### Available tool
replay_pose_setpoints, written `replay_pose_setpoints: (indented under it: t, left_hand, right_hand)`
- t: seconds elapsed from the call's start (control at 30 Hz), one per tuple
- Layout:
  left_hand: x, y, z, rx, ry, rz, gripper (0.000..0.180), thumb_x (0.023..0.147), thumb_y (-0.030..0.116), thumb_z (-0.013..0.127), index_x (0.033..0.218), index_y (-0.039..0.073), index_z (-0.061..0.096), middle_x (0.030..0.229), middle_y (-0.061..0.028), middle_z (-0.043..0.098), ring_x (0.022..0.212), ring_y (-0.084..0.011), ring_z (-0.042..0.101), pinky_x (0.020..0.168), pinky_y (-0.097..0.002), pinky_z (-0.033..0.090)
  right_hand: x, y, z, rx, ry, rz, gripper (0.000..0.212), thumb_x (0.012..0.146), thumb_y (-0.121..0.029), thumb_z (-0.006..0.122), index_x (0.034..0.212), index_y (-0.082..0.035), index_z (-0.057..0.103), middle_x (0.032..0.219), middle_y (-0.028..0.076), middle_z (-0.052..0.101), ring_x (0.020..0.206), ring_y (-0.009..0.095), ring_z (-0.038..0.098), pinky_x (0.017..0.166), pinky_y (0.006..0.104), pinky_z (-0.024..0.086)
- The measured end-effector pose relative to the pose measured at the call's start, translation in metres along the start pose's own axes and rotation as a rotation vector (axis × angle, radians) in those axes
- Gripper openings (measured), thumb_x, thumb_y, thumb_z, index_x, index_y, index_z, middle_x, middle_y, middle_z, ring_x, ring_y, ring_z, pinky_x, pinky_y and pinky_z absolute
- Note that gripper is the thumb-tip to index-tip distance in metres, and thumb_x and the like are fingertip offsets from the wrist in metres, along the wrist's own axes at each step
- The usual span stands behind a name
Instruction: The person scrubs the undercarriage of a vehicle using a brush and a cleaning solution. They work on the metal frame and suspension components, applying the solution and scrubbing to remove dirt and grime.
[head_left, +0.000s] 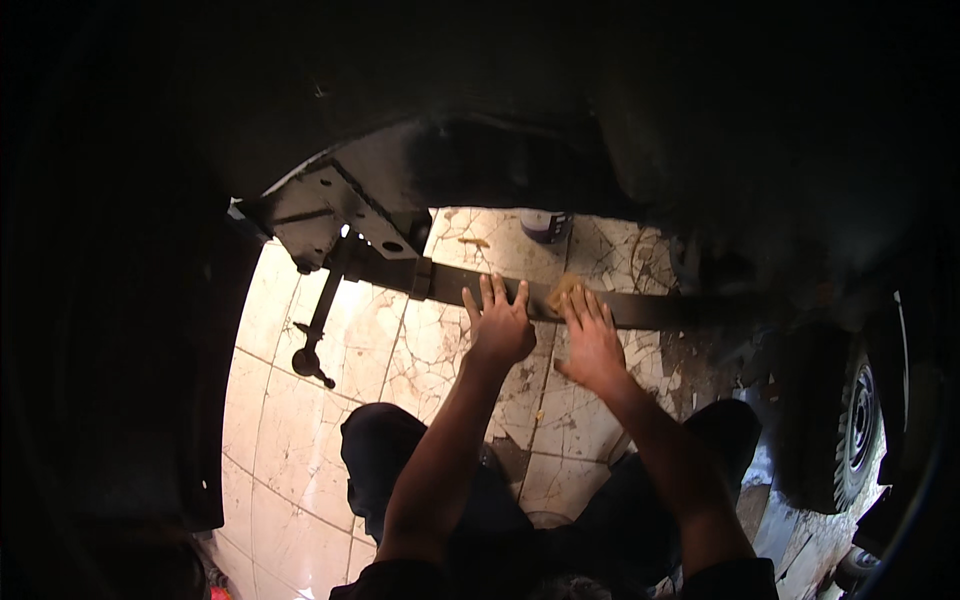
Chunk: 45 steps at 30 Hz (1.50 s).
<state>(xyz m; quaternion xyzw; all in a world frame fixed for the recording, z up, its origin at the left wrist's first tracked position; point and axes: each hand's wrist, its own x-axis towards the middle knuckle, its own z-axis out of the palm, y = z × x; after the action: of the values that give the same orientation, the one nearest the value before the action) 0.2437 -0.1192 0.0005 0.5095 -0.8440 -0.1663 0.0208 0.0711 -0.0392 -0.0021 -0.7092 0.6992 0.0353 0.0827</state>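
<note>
A long, dark, flat metal bar, like a vehicle's leaf spring (652,309), crosses in front of me. My left hand (502,325) lies on it with fingers spread and holds nothing. Just to its right, my right hand (593,348) presses a small tan, rough-looking piece (562,289) against the bar. Whether that piece is sandpaper or cloth I cannot tell. The fingers partly cover it. A clamp band (422,278) wraps the bar left of my hands.
A pale bracket with holes (340,215) and a hanging rod with a ball-shaped end (318,330) are at the left. Dark bodywork arches overhead. A dark can (543,226) stands on cracked tiles (290,420) beyond the bar. A tyred wheel (858,430) is at the right.
</note>
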Motion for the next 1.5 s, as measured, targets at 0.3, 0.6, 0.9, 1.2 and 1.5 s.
replay_pose_setpoints:
  t: [0.3,0.6,0.9,1.2,1.5]
  left_hand:
    - [0.008,0.008,0.002,-0.001,0.000,0.012,0.072,0.091,0.024,0.052,0.159,0.009,0.037,0.162,-0.0335,0.029,0.157,-0.0467,0.014,0.121,-0.0690,-0.004]
    - [0.007,0.008,0.000,-0.025,-0.007,0.007,0.078,0.086,0.021,0.061,0.158,0.007,0.037,0.165,-0.0340,0.018,0.157,-0.0463,0.010,0.121,-0.0700,0.001]
    - [-0.002,0.019,0.010,0.009,-0.045,0.016,0.079,0.086,0.015,0.062,0.159,0.008,0.034,0.169,-0.0308,0.004,0.159,-0.0447,0.002,0.121,-0.0690,0.004]
    - [-0.020,0.032,0.016,0.025,0.016,0.091,0.082,0.085,0.014,0.062,0.160,0.003,0.031,0.168,-0.0317,0.008,0.159,-0.0435,0.002,0.123,-0.0649,-0.001]
    - [-0.013,0.028,0.022,0.034,0.002,0.101,0.082,0.084,0.016,0.059,0.161,0.005,0.032,0.168,-0.0312,0.010,0.159,-0.0435,0.004,0.122,-0.0662,-0.002]
  right_hand:
    - [0.011,0.001,-0.003,-0.002,0.021,0.066,0.120,0.075,-0.042,0.086,0.165,-0.009,0.014,0.171,0.017,0.017,0.158,0.031,0.017,0.129,0.0453,0.016]
    - [-0.016,-0.001,0.008,0.034,-0.015,0.039,0.114,0.076,-0.032,0.084,0.164,-0.005,0.017,0.169,0.020,0.018,0.157,0.034,0.018,0.129,0.0445,0.015]
    - [0.014,0.008,0.013,0.146,0.150,0.053,0.115,0.075,-0.033,0.086,0.164,-0.006,0.019,0.169,0.018,0.021,0.157,0.032,0.020,0.129,0.0464,0.014]
    - [-0.030,0.020,0.023,0.083,0.051,-0.022,0.110,0.079,-0.034,0.081,0.164,-0.006,0.017,0.170,0.017,0.020,0.158,0.031,0.017,0.130,0.0437,0.012]
    - [-0.028,0.011,0.020,0.081,0.094,-0.007,0.112,0.076,-0.039,0.084,0.163,-0.005,0.021,0.168,0.019,0.023,0.156,0.033,0.021,0.129,0.0457,0.015]
